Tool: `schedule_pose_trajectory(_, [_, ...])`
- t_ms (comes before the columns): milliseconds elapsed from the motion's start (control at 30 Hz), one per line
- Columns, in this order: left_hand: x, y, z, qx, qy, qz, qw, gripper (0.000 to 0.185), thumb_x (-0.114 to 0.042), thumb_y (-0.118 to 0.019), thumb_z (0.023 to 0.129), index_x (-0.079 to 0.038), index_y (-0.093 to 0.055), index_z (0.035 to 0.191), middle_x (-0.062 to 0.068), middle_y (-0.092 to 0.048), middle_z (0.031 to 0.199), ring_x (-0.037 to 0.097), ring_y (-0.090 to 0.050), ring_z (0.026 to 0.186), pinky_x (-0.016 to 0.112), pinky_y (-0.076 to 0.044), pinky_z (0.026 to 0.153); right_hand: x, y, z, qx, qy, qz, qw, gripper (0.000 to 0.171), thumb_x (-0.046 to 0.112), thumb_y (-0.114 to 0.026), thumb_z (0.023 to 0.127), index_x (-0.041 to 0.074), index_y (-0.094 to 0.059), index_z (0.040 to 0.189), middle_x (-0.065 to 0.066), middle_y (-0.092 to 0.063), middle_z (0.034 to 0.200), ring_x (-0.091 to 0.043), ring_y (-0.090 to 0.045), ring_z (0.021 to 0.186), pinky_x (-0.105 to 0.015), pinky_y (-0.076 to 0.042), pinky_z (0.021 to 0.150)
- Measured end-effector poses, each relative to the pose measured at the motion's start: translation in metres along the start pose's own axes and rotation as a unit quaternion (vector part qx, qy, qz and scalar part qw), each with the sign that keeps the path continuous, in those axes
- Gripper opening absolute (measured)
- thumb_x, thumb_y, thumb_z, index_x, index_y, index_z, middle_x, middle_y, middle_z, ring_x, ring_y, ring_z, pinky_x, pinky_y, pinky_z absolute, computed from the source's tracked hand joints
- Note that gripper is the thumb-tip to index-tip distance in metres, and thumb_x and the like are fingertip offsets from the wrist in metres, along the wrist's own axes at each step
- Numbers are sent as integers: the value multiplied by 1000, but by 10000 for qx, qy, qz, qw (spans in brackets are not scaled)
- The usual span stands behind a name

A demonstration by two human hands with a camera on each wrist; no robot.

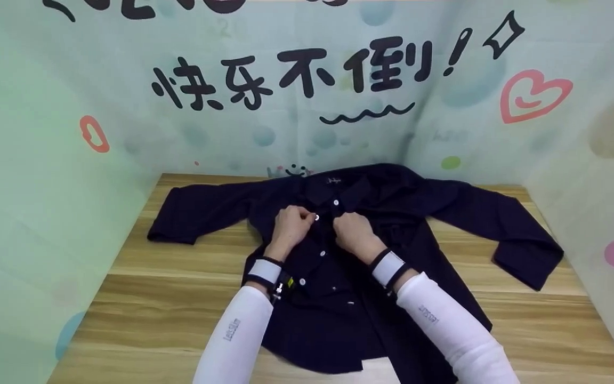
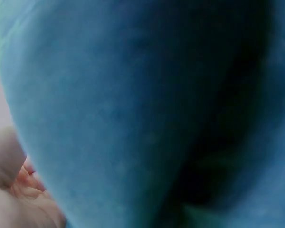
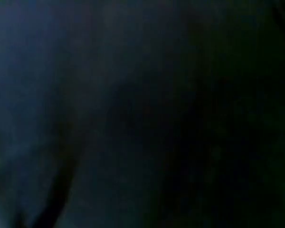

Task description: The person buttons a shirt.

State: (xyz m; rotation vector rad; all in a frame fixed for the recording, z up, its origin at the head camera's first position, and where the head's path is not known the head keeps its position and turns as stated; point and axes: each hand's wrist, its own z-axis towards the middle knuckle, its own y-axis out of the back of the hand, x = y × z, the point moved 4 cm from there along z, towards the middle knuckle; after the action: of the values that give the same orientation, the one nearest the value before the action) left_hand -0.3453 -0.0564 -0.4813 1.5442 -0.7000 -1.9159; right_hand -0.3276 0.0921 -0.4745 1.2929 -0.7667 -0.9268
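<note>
A dark navy long-sleeved button shirt (image 1: 339,256) lies spread flat in the centre of the frame on a light wooden table (image 1: 152,298), its collar toward the top and its sleeves stretched to both sides. The left hand (image 1: 292,225) has its fingers curled and pinches the placket beside a small white button (image 1: 316,217), and the right hand (image 1: 354,230) grips the opposite edge of the cloth, just right of it. Behind the table, in the upper part, stands a pale green printed backdrop (image 1: 307,106) with black characters.

A light wooden table (image 1: 142,298) with a streaked grain carries a dark navy shirt (image 1: 339,314). The shirt lies spread flat, collar toward the far edge, sleeves reaching toward the left and right edges.
</note>
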Motion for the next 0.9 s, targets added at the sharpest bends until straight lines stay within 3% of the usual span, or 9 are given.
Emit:
schedule_pose_trajectory(233, [0,0,3,29,61,7,10000,17,-22,-72,94,-9,-82,92,7,-78,96,28,-72,92,40,-55,86,9,0,-7,-547,265,-853,9945,10,2,-75,80,2,-69,72,-16,-69,72,-32,-70,65,-41,-57,53])
schedule_pose_trajectory(467, [2,-1,3,74,180,34,9998,17,-23,-72,94,-10,-82,93,5,-78,96,26,-73,92,39,-55,86,7,-5,-8,-923,93,-780,9926,14,3,-75,80,2,-67,68,-15,-68,68,-30,-69,61,-40,-56,49])
schedule_pose_trajectory(567, [3,-2,3,65,138,-19,9999,17,-23,-72,94,-9,-82,92,6,-78,95,27,-73,91,40,-55,85,-3,-4,-7,-838,-117,-105,9964,15,1,-73,79,0,-66,67,-19,-67,69,-36,-69,62,-45,-57,52])
schedule_pose_trajectory(667, [4,-1,1,104,162,-179,9997,18,-24,-72,94,-9,-82,92,6,-78,95,27,-72,91,41,-55,86,-17,-1,-7,-654,-394,861,9934,17,1,-71,78,0,-65,63,-21,-67,68,-40,-68,64,-52,-56,56])
schedule_pose_trajectory(800, [4,0,-1,189,315,-502,9981,20,-26,-71,95,-9,-82,93,5,-78,96,27,-72,91,41,-54,86,-33,2,-9,-367,-766,2073,9746,14,5,-67,81,1,-76,70,-17,-73,76,-39,-70,73,-52,-58,70])
schedule_pose_trajectory(900, [1,-1,-3,214,410,-735,9962,21,-28,-72,95,-9,-82,94,4,-77,95,24,-71,89,39,-54,85,-43,1,-11,-236,-1184,2841,9512,16,7,-66,87,3,-81,87,-13,-77,92,-31,-70,85,-45,-57,82])
